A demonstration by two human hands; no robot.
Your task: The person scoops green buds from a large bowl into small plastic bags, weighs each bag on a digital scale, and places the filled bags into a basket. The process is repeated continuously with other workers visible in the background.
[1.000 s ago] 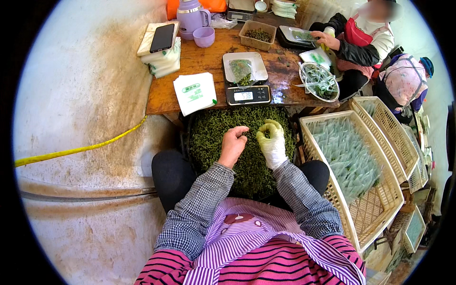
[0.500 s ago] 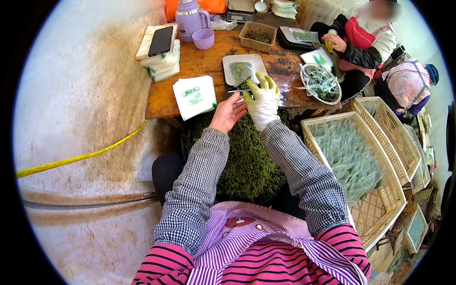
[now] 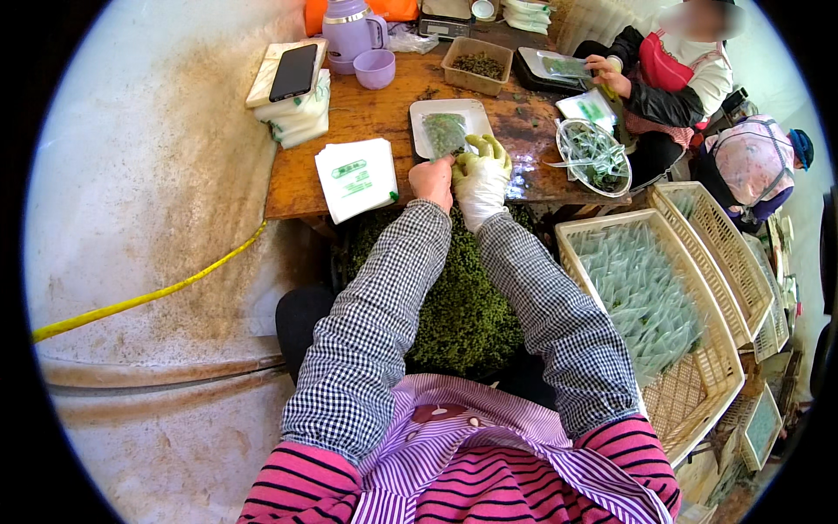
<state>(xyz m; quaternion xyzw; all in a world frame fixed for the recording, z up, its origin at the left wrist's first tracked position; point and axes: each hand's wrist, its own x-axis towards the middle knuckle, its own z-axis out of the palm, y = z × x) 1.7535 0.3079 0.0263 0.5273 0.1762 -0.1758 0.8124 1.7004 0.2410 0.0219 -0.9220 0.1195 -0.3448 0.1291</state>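
A clear plastic bag [image 3: 445, 131] with green bits in it lies on a white scale tray [image 3: 477, 111] at the table's near side. At the bag's near end, my bare left hand [image 3: 431, 182] is closed with its fingertips on the plastic. Right beside it, my gloved right hand [image 3: 483, 179] has its fingers curled at the same end of the bag. Both hands almost touch. Below them, a heap of small green buds or leaves [image 3: 463, 306] fills the space between my forearms and my lap.
Flat printed bags [image 3: 355, 179] lie stacked left of the scale. Behind stand a lilac flask [image 3: 347, 35], a cup [image 3: 375, 69] and a plastic box of dark bits [image 3: 477, 65]. At right are a basket of packets [image 3: 594, 157], crates of filled bags [image 3: 642, 288] and a seated co-worker [image 3: 672, 70].
My left hand has turned and closed in on the bag's near end. My right hand has drawn slightly back beside it. The co-worker's hands have shifted toward the other scale.
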